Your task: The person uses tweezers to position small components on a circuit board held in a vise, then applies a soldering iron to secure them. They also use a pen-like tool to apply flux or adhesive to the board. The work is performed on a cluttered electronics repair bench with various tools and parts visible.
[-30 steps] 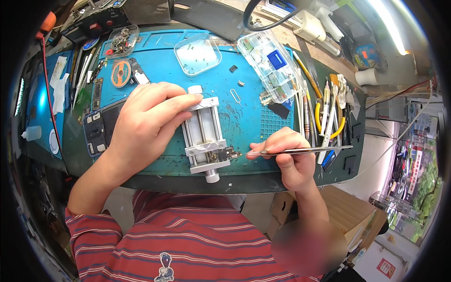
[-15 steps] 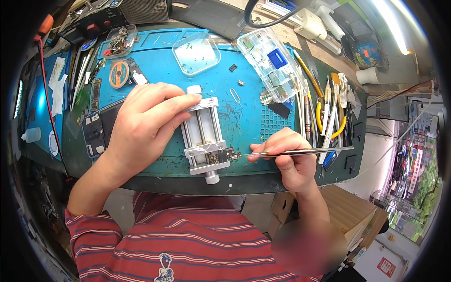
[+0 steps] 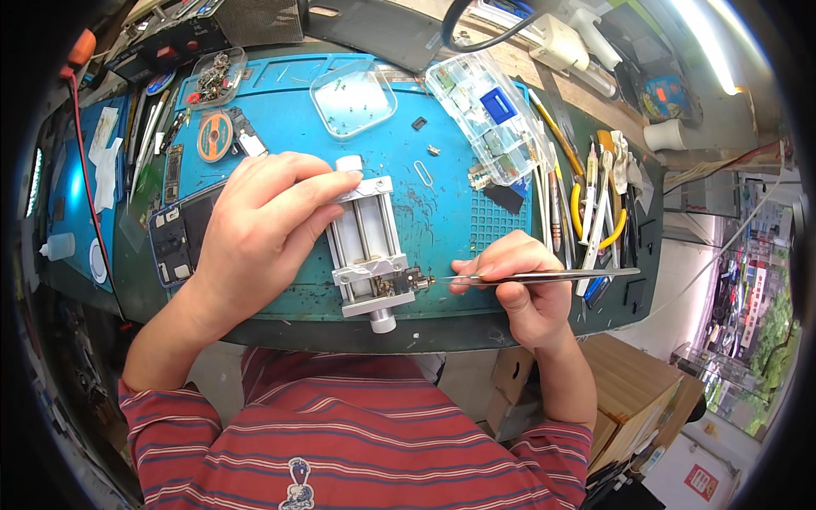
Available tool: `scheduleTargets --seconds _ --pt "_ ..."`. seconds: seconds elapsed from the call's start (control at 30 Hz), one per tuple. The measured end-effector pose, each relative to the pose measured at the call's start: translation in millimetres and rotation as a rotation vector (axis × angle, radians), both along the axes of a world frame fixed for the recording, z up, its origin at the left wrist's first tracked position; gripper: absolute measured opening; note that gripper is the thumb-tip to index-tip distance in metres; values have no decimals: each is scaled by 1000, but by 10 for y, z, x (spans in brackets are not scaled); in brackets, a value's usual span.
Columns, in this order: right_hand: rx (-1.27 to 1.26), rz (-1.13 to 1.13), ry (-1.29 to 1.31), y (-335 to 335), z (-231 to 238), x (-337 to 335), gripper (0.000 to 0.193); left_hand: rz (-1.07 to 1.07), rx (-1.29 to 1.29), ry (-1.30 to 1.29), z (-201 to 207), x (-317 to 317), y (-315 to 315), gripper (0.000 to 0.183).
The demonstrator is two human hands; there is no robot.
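Observation:
A silver metal clamp (image 3: 369, 274) with guide rods and round end knobs lies on the blue mat. My left hand (image 3: 268, 208) grips its far end, thumb and fingers pinched beside the far knob (image 3: 348, 163). Between the near jaws sits a small dark circuit board (image 3: 393, 286), sticking out to the right. My right hand (image 3: 529, 285) is closed around metal tweezers (image 3: 578, 274), held nearly level. Their tips reach a small metal part (image 3: 422, 282) at the board's right end; whether they grip it is too small to tell.
The blue work mat (image 3: 442, 204) carries a clear tray (image 3: 353, 106) of tiny parts, a compartment box (image 3: 486, 119), an opened phone (image 3: 174, 246) and an orange spool (image 3: 215, 136). Syringes, brushes and yellow-handled pliers (image 3: 618, 229) crowd the right side. A red cable (image 3: 82, 161) hangs at left.

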State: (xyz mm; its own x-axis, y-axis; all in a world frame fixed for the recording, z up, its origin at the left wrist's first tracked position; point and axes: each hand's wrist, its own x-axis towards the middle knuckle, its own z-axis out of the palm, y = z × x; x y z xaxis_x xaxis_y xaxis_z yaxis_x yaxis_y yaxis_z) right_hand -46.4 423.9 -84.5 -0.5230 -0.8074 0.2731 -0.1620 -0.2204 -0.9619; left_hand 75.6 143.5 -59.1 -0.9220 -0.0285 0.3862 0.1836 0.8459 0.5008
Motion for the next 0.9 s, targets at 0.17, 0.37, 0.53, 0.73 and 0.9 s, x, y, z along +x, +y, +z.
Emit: scheduleTargets --seconds 0.17,0.37,0.53,0.73,0.9 --pt "-9 0 -13 -5 15 3 22 -97 -27 111 167 69 29 32" --pt "4 -8 34 -12 23 -14 21 -379 -91 79 217 157 308 44" --pt "63 13 49 4 68 -30 28 -394 -170 79 109 110 349 45" --pt "60 18 26 2 69 -23 30 -399 -239 70 96 120 361 45" --pt "44 32 39 3 59 -31 30 -385 -264 101 79 117 366 45"
